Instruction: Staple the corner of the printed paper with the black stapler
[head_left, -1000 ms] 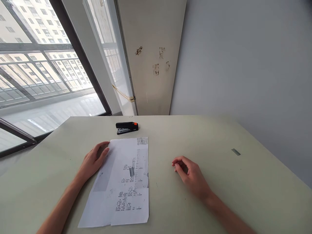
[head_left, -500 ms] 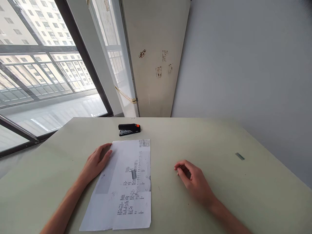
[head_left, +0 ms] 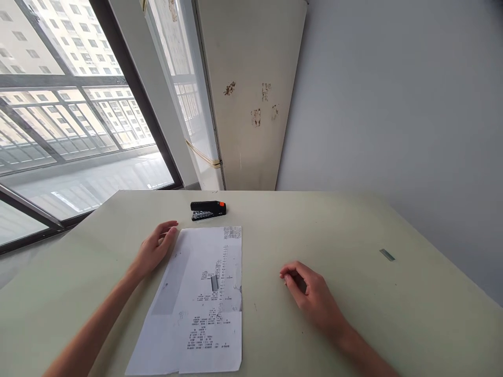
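Note:
My left hand (head_left: 156, 248) is beside the upper left edge of the printed paper (head_left: 165, 340), its fingers loosely bent and apart, with nothing held. Towards the middle of the table, my right hand (head_left: 308, 290) rests with curled fingers and the thumb tip near the forefinger. Whether anything small is inside that pinch is hidden. A short grey metal strip, like a row of staples (head_left: 214, 283), lies on the paper. Just beyond the sheet's far edge a black stapler (head_left: 208, 210) with an orange button lies on its side.
Far to the right on the pale green table (head_left: 338, 225) lies another small grey strip (head_left: 387, 254). A worn white cabinet (head_left: 251, 104) and a grey wall (head_left: 393, 104) stand behind the table. Windows (head_left: 70, 104) fill the left side.
My left hand has slid off the paper's edge, a little forward and left, and its fingers have drawn closer together. The right hand stays almost where it was.

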`<state>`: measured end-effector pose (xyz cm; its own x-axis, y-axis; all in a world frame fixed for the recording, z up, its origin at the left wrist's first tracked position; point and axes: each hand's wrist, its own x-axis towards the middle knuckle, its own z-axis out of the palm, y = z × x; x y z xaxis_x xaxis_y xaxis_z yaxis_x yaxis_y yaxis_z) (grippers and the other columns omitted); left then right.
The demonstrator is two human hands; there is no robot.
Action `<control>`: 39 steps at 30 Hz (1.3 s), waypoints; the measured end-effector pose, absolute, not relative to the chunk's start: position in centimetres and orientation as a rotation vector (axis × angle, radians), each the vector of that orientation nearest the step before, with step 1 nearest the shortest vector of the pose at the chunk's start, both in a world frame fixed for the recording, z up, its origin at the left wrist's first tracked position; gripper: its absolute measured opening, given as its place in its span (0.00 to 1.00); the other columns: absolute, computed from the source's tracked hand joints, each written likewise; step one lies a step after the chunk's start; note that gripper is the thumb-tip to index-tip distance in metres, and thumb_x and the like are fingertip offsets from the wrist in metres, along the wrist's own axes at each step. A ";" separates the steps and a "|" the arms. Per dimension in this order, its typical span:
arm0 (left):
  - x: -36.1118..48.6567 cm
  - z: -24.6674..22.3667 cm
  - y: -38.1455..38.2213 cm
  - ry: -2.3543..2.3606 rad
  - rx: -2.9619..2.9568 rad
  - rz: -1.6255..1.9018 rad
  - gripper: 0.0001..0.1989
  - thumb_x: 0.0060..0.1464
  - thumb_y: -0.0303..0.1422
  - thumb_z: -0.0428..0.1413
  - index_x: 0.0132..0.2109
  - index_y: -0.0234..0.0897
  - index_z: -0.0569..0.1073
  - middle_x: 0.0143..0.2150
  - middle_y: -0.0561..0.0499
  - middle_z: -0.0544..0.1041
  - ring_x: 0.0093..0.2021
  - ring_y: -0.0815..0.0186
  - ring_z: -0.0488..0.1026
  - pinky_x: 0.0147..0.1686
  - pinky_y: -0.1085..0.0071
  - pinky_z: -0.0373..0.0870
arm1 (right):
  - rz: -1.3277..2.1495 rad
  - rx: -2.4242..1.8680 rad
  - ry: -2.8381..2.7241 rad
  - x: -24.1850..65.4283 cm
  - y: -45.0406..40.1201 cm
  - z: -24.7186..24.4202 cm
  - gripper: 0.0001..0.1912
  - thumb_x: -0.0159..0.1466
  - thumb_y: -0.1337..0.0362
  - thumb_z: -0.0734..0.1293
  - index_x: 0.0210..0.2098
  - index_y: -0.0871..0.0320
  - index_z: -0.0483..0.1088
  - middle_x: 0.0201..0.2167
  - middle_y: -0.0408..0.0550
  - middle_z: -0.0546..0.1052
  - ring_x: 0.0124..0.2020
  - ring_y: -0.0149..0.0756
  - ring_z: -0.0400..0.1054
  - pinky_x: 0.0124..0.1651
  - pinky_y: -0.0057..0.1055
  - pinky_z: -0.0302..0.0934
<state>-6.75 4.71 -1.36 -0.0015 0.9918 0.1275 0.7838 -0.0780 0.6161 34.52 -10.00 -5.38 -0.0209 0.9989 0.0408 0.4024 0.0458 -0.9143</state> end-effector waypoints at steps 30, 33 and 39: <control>2.7 -0.5 13.0 1.677 2.626 0.688 0.17 0.70 0.43 0.49 0.55 0.38 0.72 0.53 0.39 0.77 0.54 0.46 0.70 0.54 0.49 0.67 | 0.905 -1.385 -1.515 34.5 -10.1 -4.7 0.14 0.74 0.54 0.61 0.41 0.53 0.73 0.39 0.50 0.80 0.38 0.41 0.73 0.38 0.34 0.67; 3.7 0.6 11.4 1.617 2.691 0.736 0.17 0.72 0.43 0.48 0.57 0.38 0.71 0.54 0.40 0.76 0.54 0.48 0.70 0.55 0.50 0.66 | 0.907 -1.400 -1.481 34.5 -10.2 -4.8 0.15 0.74 0.52 0.61 0.41 0.53 0.74 0.38 0.50 0.80 0.36 0.40 0.72 0.36 0.34 0.66; 8.5 2.9 5.5 1.216 2.849 0.746 0.17 0.73 0.46 0.49 0.57 0.40 0.70 0.50 0.45 0.78 0.48 0.56 0.74 0.49 0.60 0.70 | 0.869 -1.456 -1.309 34.5 -10.2 -4.9 0.17 0.73 0.48 0.62 0.44 0.53 0.74 0.42 0.53 0.80 0.39 0.42 0.74 0.32 0.33 0.65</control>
<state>8.51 5.51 2.95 0.5995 0.6716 0.4354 0.6924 -0.7080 0.1388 34.48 -10.16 -4.93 0.1711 0.9812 0.0894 0.2991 0.0347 -0.9536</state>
